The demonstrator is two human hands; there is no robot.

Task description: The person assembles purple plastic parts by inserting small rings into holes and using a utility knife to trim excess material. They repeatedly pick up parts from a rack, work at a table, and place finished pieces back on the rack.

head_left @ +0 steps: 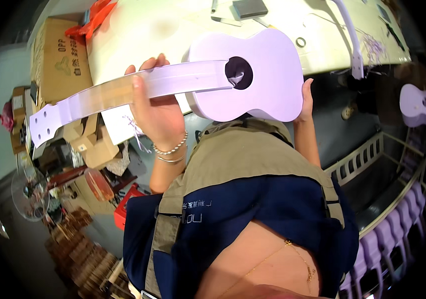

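A lilac ukulele (275, 70) without strings lies across in front of me, its top facing up and its headstock (45, 123) pointing left. Four-hole pegs are absent; only bare holes show in the headstock. My left hand (159, 112) grips the neck from below, thumb on the near side and fingertips at the far edge. Along the neck runs a glossy strip with a tan stretch. Something crumpled and pale purple shows inside the round sound hole (239, 73). My right hand (306, 102) holds the body's right end, its fingers mostly hidden underneath.
Beyond the ukulele stands a pale table (143, 30) with a dark block (250, 8), a black ring (300, 42) and another lilac neck (355, 50). Cardboard boxes (63, 60) are at left. Several lilac instruments (392, 234) fill a rack at lower right.
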